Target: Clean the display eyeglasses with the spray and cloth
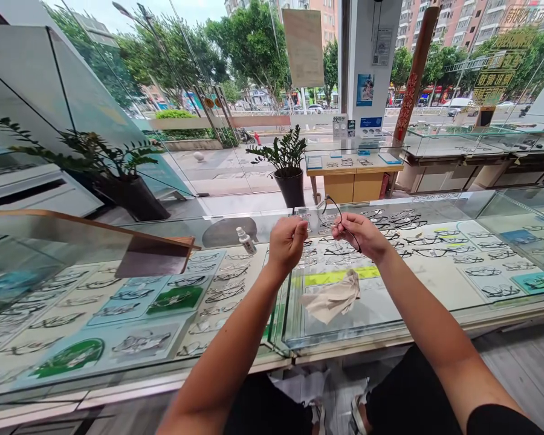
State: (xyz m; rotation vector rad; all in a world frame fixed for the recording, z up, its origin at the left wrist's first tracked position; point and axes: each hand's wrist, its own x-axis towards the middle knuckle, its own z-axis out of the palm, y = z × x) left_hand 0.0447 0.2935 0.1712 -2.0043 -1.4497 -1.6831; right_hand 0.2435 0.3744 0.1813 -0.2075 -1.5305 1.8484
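Observation:
Above the glass counter, my right hand pinches a pair of eyeglasses with thin dark temples. One temple arcs up over the fingers and the other slants down past them. To its left and slightly apart is my left hand, closed in a fist with the thumb on top; whatever may be inside is hidden. A crumpled beige cloth lies on the glass below my hands. On the counter left of my left hand stands a small white spray bottle.
Under the glass of the display counter lie rows of eyeglasses on trays. A brown-edged tilted panel rises at left. Beyond are a potted plant, a wooden display cabinet and large windows facing a street.

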